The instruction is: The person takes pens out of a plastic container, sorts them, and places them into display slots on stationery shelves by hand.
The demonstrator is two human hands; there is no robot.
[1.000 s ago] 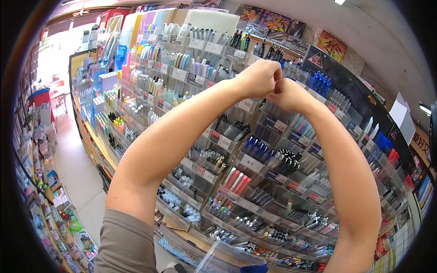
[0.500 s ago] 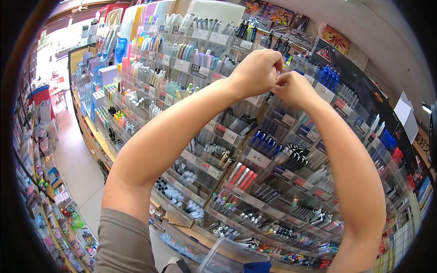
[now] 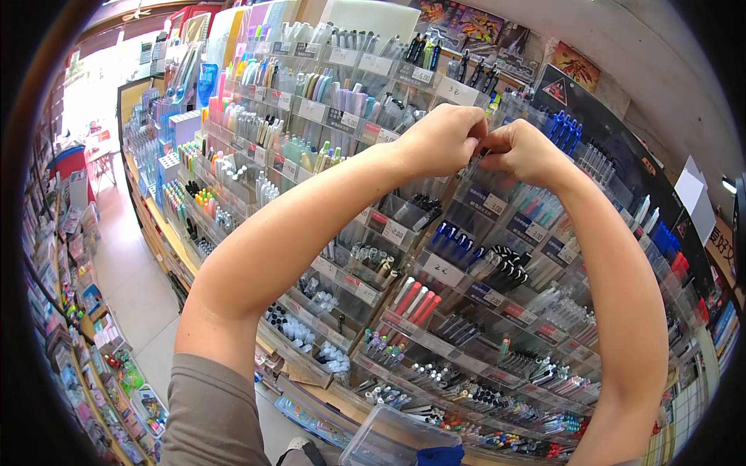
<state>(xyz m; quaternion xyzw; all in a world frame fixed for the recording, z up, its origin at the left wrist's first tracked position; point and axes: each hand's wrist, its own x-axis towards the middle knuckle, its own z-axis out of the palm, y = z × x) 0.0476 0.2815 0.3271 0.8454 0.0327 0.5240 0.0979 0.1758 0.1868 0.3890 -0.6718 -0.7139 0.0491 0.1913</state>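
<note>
My left hand (image 3: pixel 444 140) is raised in front of the upper middle of a clear acrylic pen rack (image 3: pixel 412 330), its fingers curled closed. Beside it, thumb and fingertips pinched, is my right hand (image 3: pixel 527 152). The fingertips of both hands nearly meet. A small dark bit shows between them, too small to name. Blue pens (image 3: pixel 562 130) stand in the rack just right of my right hand. A handwritten price card (image 3: pixel 457 91) sits above my left hand. Below the hands are more blue pens (image 3: pixel 454 241) and black pens (image 3: pixel 505 266).
A clear plastic bin (image 3: pixel 388 436) with a dark blue cloth (image 3: pixel 440 456) stands low in front of me. Shelves of small goods (image 3: pixel 97 342) line the far left, across a tiled aisle (image 3: pixel 140 287). A black display board (image 3: pixel 614 128) rises behind the rack at right.
Both hands have come down slightly, and the right hand has shifted a little to the right. The price card above the left hand now shows. The fingers stay closed.
</note>
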